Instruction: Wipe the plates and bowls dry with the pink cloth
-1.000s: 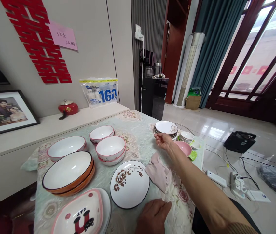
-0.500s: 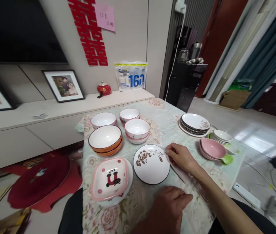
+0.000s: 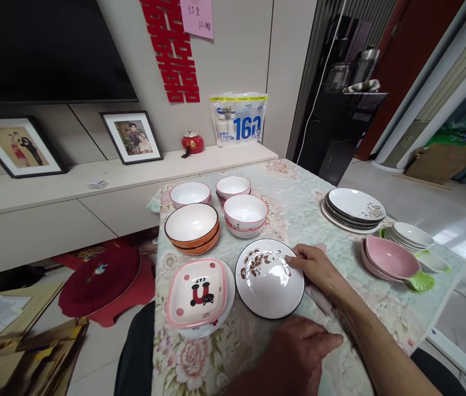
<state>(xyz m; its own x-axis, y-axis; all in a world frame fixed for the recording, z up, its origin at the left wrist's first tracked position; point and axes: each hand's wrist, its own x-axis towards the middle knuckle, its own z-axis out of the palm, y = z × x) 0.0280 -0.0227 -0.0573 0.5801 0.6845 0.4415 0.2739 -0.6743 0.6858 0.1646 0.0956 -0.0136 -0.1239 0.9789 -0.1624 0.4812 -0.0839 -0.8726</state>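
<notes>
A white plate with a dark rim and brown flower pattern is in front of me on the table. My right hand grips its right edge, the thumb over the rim and the other fingers mostly hidden. My left hand lies at the plate's near edge, fingers stretched to the right and holding nothing; whether it touches the plate I cannot tell. Under my right wrist lies a pale pink cloth. Left of the plate, a square pink-rimmed cat dish rests on a white round plate.
Orange bowls and white red-rimmed bowls are stacked behind. To the right stand stacked patterned plates, small white bowls and pink bowls with green handles. A flowered cloth covers the table; a white cabinet is beyond.
My right hand has moved from beside the plate onto its right rim and taken hold. The plate looks slightly larger and tilted. My view has turned a little left.
</notes>
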